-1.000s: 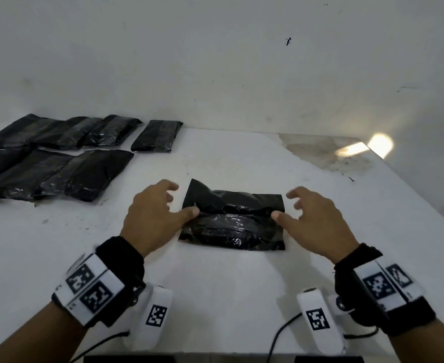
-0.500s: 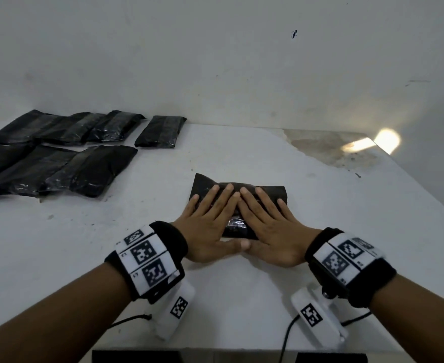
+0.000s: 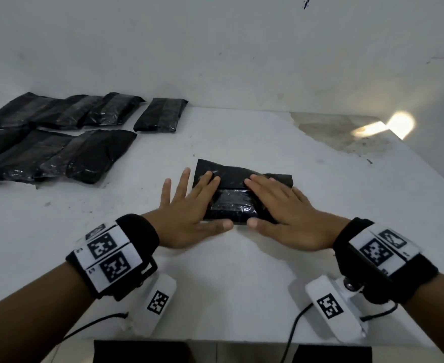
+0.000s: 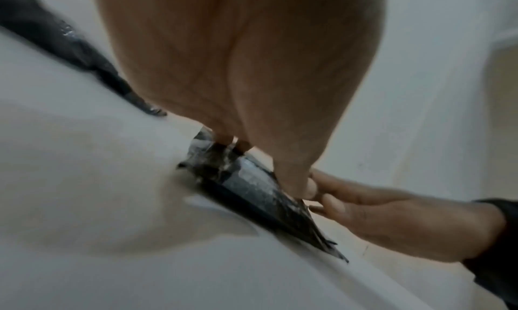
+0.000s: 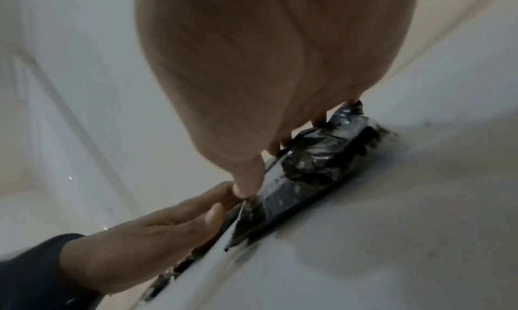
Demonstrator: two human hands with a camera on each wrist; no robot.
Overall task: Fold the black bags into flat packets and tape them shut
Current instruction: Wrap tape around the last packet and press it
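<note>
**Fold held only by hand pressure**

The black bag (image 3: 241,195) lies at the middle of the white table (image 3: 241,284), half folded. The left hand (image 3: 189,221) and right hand (image 3: 286,218) press flat on it, fingers spread and straight. If either lifts before taping, the slick plastic will likely spring open. No tape is in view. The finished packets (image 3: 58,142) sit far left of the bag. The wristbands (image 3: 111,258) show square coded markers but no readable writing.

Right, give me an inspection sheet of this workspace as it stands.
Surface: white table, stained patch at far right corner.
Job's things: black bag partly folded, flat on table; packets in rows at far left.
Clutter: nothing seen.
Grippers: left hand and right hand press the bag with straight fingers.
Cables: black leads from wrist cameras.
Surroundings: white wall, light spot.
</note>
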